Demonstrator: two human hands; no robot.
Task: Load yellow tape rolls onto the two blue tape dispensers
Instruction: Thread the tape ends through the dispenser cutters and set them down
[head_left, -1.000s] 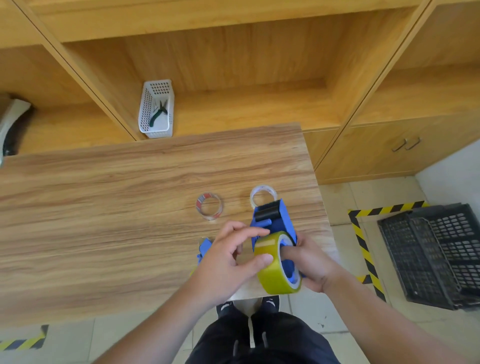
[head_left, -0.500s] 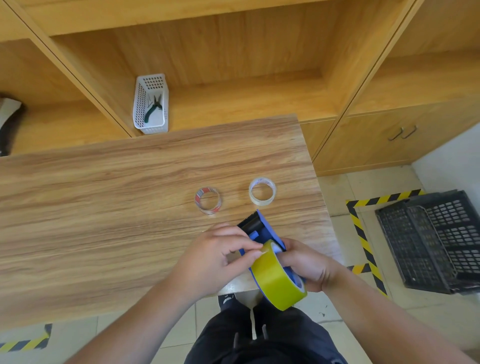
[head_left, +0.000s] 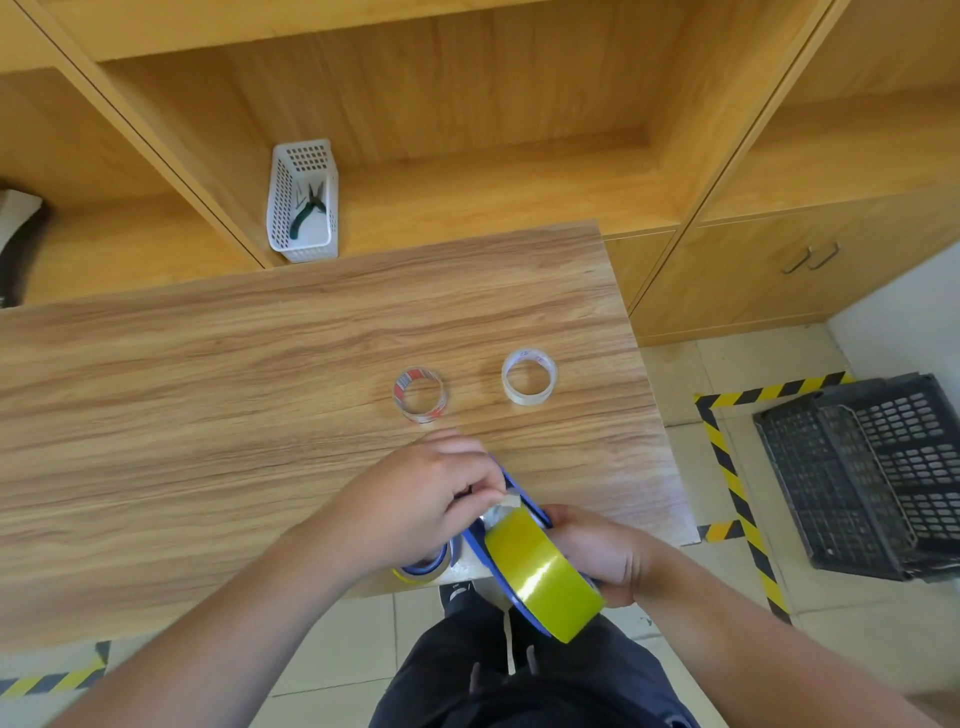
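A yellow tape roll sits in a blue tape dispenser, held over the near edge of the wooden table. My right hand grips the dispenser from the right side. The fingers of my left hand pinch the loose end of the tape at the dispenser's front. Under my left wrist, a second blue dispenser with a yellow roll lies on the table, mostly hidden.
Two empty clear tape cores lie on the table beyond my hands. A white basket with pliers stands on the shelf behind. A black crate sits on the floor at right.
The dispenser with its yellow roll has tilted and dropped toward me. My left hand shifted from the roll's side to pinching the tape end at the front.
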